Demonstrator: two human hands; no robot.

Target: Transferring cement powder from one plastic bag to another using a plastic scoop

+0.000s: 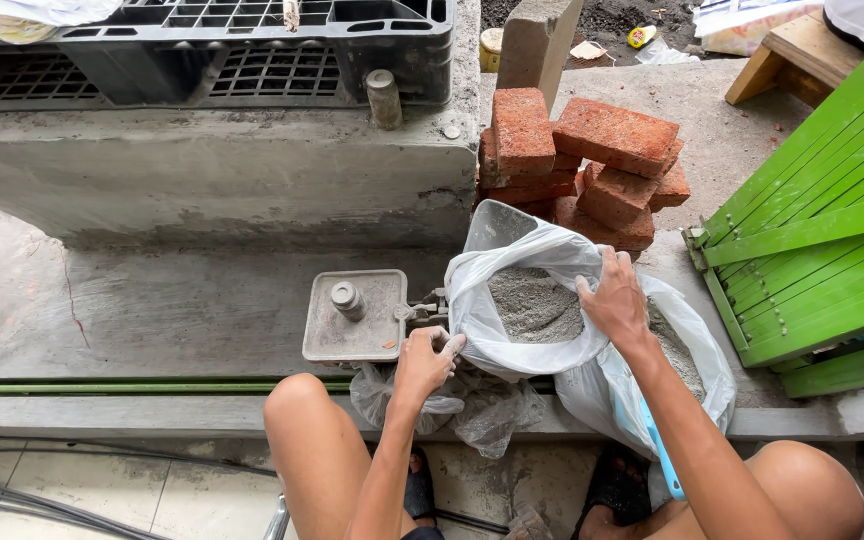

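Note:
A clear plastic bag (497, 335) half full of grey powder (532, 305) rests on one pan of a small balance scale. My left hand (424, 358) pinches the bag's near rim. My right hand (614, 300) grips the far side of the rim, holding the mouth wide. On the scale's other square pan (322, 335) stands a small metal weight (346, 298). A bigger plastic bag (692, 350) with more grey powder lies to the right, under my right forearm, with a light blue handle (664, 462) sticking out of it.
A stack of red bricks (592, 165) sits just behind the bags. Green wooden slats (822, 240) lean at the right. A concrete step (212, 175) carries a black plastic pallet (222, 50). Empty crumpled bags (492, 415) lie by my knees.

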